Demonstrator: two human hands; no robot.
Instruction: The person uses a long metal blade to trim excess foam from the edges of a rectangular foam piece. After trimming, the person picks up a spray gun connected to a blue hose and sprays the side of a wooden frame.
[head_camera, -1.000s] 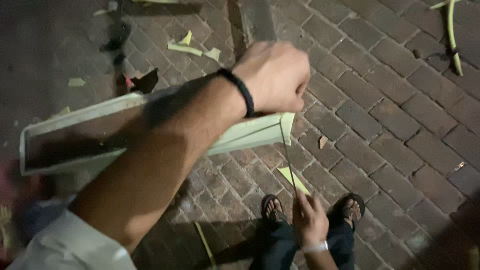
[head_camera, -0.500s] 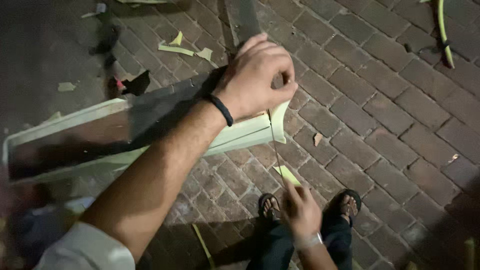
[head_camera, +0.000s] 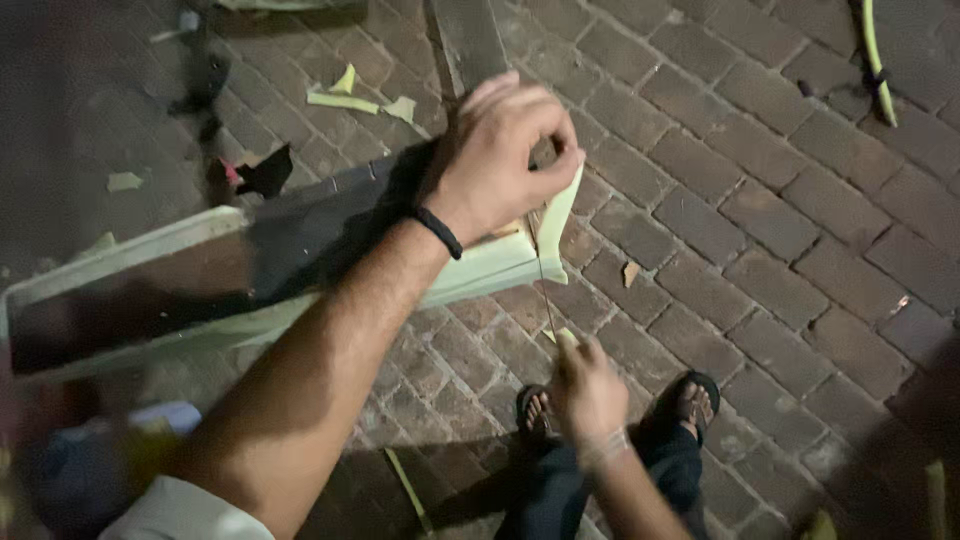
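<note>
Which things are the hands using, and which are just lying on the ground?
In use: left hand gripping the long pale leaf strip; right hand pulling a thin fibre.

Lying about: leaf scraps, green stem, brick ground.

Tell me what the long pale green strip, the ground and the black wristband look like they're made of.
Long pale green strip: probably a fresh palm-type leaf, matte and fibrous, folded at the end where the left hand pinches it. Ground: paving bricks, dull and rough, with visible joints in a staggered pattern. Black wristband: smooth and thin, possibly rubber or elastic; too small to tell.
</note>
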